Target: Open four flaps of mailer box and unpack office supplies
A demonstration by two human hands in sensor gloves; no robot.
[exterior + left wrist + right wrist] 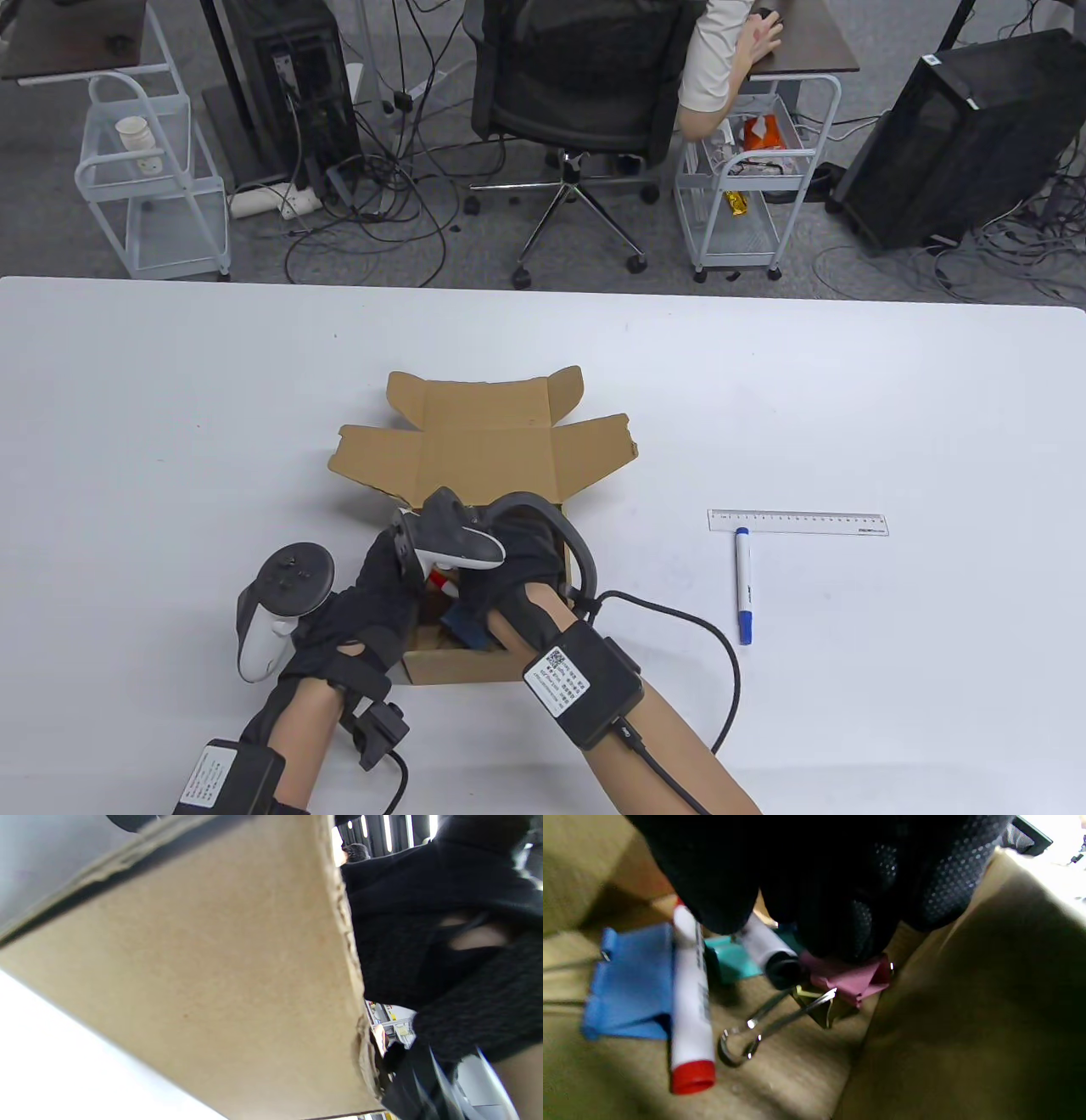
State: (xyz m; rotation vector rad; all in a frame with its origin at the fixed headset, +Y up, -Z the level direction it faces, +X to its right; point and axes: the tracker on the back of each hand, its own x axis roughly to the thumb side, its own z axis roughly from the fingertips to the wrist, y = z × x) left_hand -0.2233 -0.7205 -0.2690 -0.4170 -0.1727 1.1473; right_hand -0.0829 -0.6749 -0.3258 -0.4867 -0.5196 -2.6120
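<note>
The right hand (pixel 509 552) reached into the open mailer box (pixel 475 441) — fingers (pixel 840 921) on a pink binder clip (pixel 852 978), grip unclear; the left hand (pixel 373 603) gripped the box's wall.

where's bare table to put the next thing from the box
Bare table lies right of the mailer box, above the ruler, and across the whole left side. It is crowded inside the box, where the right hand reaches, and by the blue marker.

In the table view both hands cover most of the mailer box (pixel 475 441) interior, and the right hand's fingertips (pixel 840 933) hide part of the pink binder clip (pixel 852 980).
</note>
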